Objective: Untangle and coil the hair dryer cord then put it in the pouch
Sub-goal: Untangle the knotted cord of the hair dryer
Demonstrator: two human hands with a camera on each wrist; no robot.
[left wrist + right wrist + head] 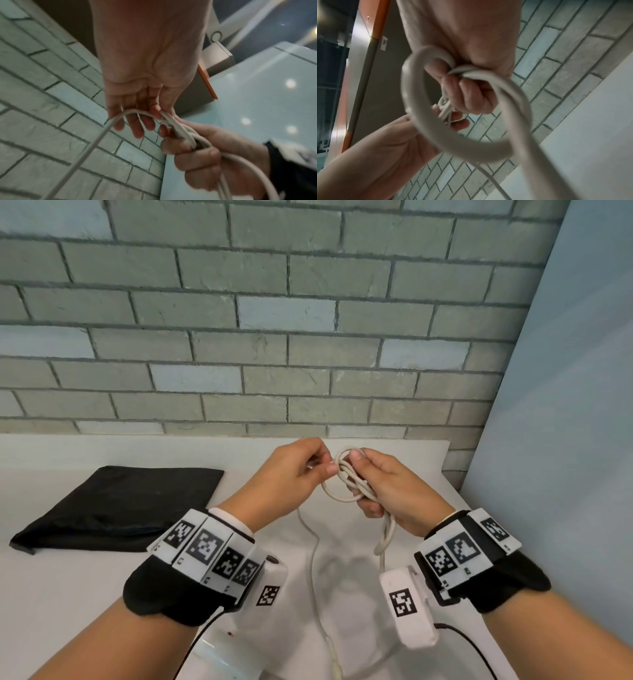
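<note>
While my right hand stays out of nothing and simply clamps the gathered loops, its fingers curled round a bundle of pale cord held above the bench, my left hand pinches a single strand just beside it, thumb and forefinger closed on the cord at the top of the coil. The two hands are almost touching, the left a little to the side of the bundle, so the strand it feeds lies directly toward my right fist. The loops run roughly up and down through that fist, one small ring poking out above the thumb and longer loops hanging below the palm. From the left hand the free run of cord drops to the bench and trails back toward me, to where a thicker end piece shows at the bottom edge of the head view; the dryer itself I cannot make out clearly. I judge the coiling is partly done, with that loose length left to wrap. The black pouch lies flat on the white bench, well apart to the left, nearer my left hand. Behind stands a grey brick wall, with a pale blue panel on the right.
</note>
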